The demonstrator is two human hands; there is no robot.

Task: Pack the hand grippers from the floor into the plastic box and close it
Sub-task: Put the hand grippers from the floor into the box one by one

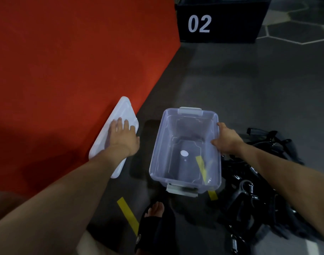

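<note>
A clear plastic box [183,115] stands open on the dark floor, with grey latches at both ends and nothing inside. My right hand [225,138] grips its right rim, the thumb inside the wall. Its white lid [120,111] lies at the edge of the red mat, and my left hand [122,135] rests flat on it with straight fingers. A heap of black hand grippers [253,184] with metal springs lies on the floor to the right of the box, under my right forearm.
A red mat [65,61] fills the left side. A black crate marked 02 [220,21] stands at the back. Yellow tape strips [129,215] mark the floor near my sandalled foot [155,223], just in front of the box.
</note>
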